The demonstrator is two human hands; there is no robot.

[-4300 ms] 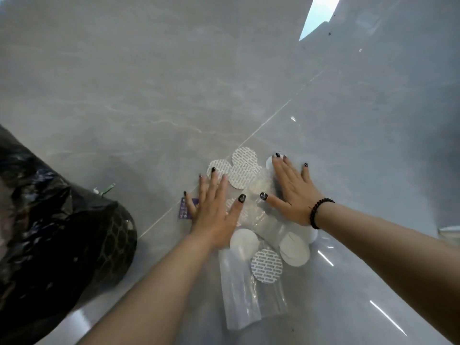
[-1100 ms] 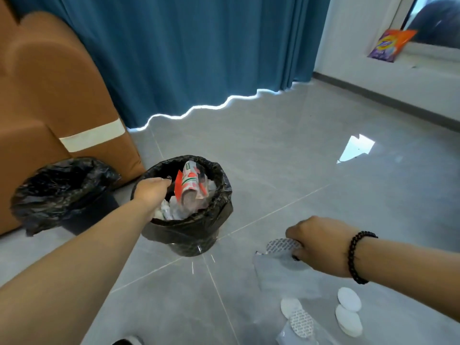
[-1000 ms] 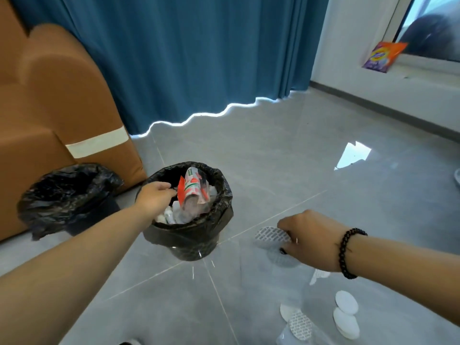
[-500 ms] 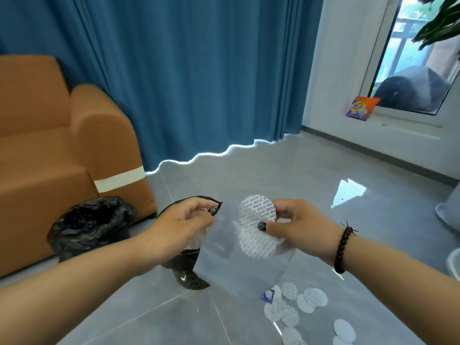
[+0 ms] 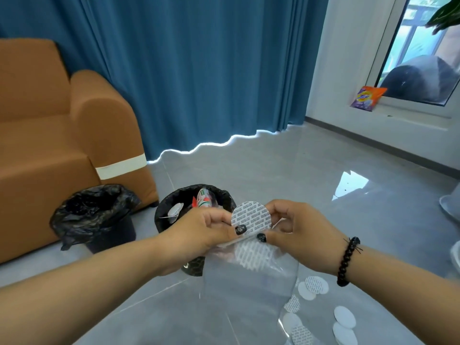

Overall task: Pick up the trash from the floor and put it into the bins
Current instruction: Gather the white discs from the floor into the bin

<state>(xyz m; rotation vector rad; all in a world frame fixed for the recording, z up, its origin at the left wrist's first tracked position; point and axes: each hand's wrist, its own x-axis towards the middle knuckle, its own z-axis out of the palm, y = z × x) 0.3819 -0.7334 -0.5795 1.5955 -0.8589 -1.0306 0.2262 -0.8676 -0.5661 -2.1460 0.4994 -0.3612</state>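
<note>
Clear plastic, a limp bag (image 5: 249,282), hangs from both hands just in front of the camera, its mouth pinched at the top so it drapes open downward. The left hand (image 5: 206,230) has thumb and fingers closed on the bag's upper edge together with 1 round printed seal disc (image 5: 251,217); the right hand (image 5: 296,230) is closed on the same edge beside it, probably to keep the loose pieces bundled for 1 drop. More discs (image 5: 313,287) lie scattered on the grey floor (image 5: 273,170) at lower right, not yet collected. Just beyond the hands stand 2 black-lined bins: the nearer bin (image 5: 174,210) already holds wrappers, the farther bin (image 5: 97,210) sits against the orange sofa (image 5: 62,135).
</note>
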